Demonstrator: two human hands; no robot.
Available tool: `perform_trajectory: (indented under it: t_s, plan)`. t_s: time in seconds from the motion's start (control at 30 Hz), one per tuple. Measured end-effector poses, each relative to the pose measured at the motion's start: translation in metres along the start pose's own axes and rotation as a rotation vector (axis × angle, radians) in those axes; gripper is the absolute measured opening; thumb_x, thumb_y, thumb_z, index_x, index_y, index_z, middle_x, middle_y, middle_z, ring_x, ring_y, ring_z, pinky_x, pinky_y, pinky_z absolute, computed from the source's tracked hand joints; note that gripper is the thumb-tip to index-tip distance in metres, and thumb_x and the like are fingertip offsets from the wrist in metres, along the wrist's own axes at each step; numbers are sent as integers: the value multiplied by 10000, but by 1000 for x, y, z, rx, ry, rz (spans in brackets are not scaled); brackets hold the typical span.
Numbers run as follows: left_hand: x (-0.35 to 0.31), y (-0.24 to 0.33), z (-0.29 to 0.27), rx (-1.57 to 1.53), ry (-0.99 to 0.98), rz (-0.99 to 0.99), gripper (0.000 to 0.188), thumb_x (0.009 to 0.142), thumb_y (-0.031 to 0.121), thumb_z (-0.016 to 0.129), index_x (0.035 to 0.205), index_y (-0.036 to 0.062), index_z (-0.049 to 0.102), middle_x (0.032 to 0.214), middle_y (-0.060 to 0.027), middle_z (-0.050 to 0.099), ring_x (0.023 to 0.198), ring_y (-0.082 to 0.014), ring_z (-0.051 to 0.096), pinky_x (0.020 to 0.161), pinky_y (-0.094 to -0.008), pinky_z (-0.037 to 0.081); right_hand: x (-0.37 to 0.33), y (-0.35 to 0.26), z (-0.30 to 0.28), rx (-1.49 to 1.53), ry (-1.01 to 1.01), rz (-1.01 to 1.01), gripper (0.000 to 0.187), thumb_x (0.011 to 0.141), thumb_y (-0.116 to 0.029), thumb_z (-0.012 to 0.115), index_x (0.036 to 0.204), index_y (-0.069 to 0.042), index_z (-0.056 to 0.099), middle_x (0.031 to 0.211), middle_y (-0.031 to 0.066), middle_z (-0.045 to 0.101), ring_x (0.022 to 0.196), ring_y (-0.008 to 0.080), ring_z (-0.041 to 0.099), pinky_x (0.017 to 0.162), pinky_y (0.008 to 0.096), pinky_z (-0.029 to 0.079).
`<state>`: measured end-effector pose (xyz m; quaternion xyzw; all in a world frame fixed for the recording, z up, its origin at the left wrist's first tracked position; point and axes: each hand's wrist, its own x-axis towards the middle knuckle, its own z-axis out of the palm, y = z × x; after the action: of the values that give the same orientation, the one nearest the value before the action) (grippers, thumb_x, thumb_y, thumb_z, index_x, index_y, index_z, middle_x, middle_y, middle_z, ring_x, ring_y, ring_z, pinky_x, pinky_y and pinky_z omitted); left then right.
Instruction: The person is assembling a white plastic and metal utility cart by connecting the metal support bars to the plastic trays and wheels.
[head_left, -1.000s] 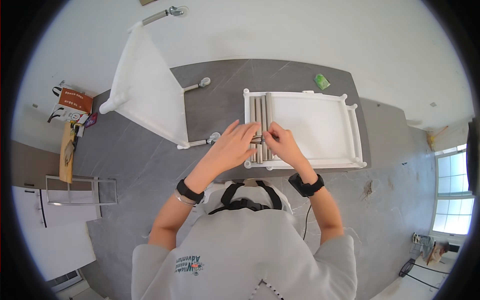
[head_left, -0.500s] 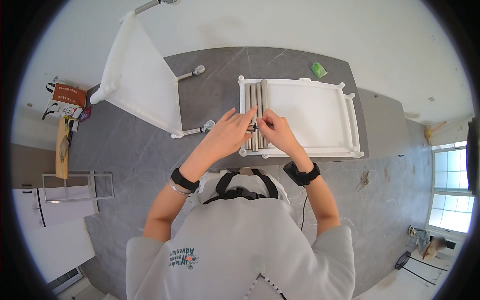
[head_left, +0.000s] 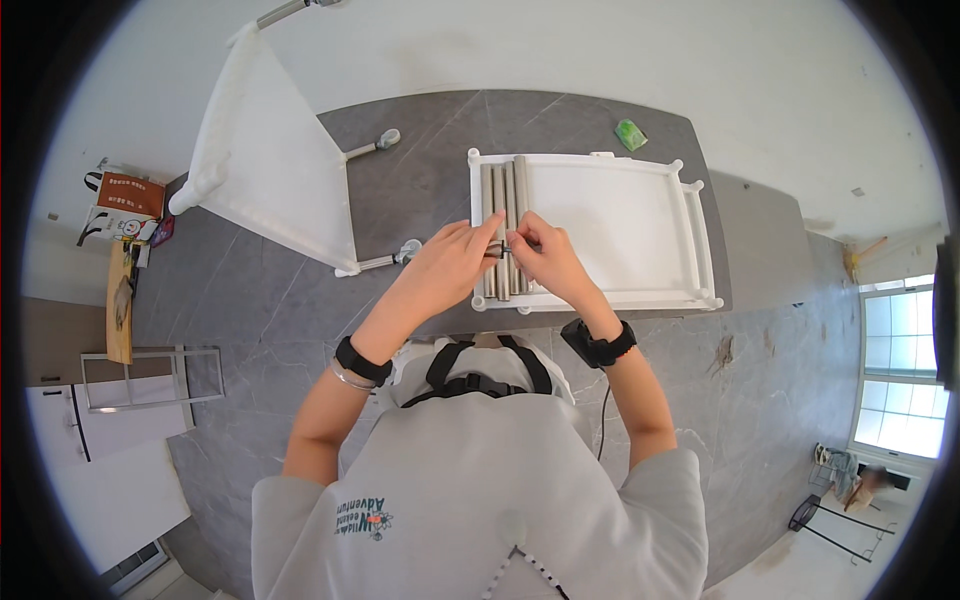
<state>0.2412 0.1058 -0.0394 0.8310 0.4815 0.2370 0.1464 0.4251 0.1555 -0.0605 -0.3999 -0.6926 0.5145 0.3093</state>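
Observation:
My left hand point(head_left: 445, 262) is over the left end of a white shelf panel point(head_left: 610, 220), its index finger stretched out. It is closed around a short metal piece, seemingly a tube; only the end point(head_left: 492, 251) shows past the fingers. Facing it, my right hand point(head_left: 552, 262) pinches a small dark part point(head_left: 507, 250) right at that end. The dark part's exact kind is too small to make out. Beneath both hands, several metal tubes point(head_left: 511, 190) lie side by side on the panel.
On the left of the grey table point(head_left: 420, 110) stands another white shelf panel point(head_left: 280, 165) fitted with metal legs and casters point(head_left: 388, 139). A green packet point(head_left: 630, 134) lies at the back right. Bags point(head_left: 130, 195) and a wooden board point(head_left: 120, 300) are at the far left.
The whole view has shifted slightly. Both hands stay together over the tubes, with the right fingers still at the end of the metal piece.

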Motion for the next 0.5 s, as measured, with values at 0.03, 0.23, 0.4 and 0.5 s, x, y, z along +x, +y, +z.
perform_trajectory:
  t_s: [0.03,0.23,0.4,0.5]
  plan:
    - [0,1,1,0,-1,1,647,741,74,673,1316,15,384,1099,-139,551,997,-293,547,869,-388,445,0,1,-1,-4,0,8,213,885,-152,565,777,-3,458,565,90,512,494,121,425,477,290,370]
    - [0,-1,3,-23,-2,10,636,759,68,669,1322,15,378,996,-131,585,959,-305,567,875,-388,444,-1,2,-2,-4,9,17,214,880,-143,573,772,0,457,568,88,511,501,127,424,486,291,374]
    - [3,2,3,-23,28,33,607,767,80,667,1305,22,391,969,-138,593,958,-312,571,893,-396,438,-2,10,-5,-50,13,-66,207,919,-136,534,760,-39,442,536,8,501,439,58,449,408,219,352]
    - [6,3,3,-49,62,59,581,777,58,649,1299,28,396,963,-131,590,939,-315,570,879,-398,441,-2,12,-6,-61,25,-62,208,918,-137,536,760,-36,446,536,6,501,440,57,448,408,219,351]
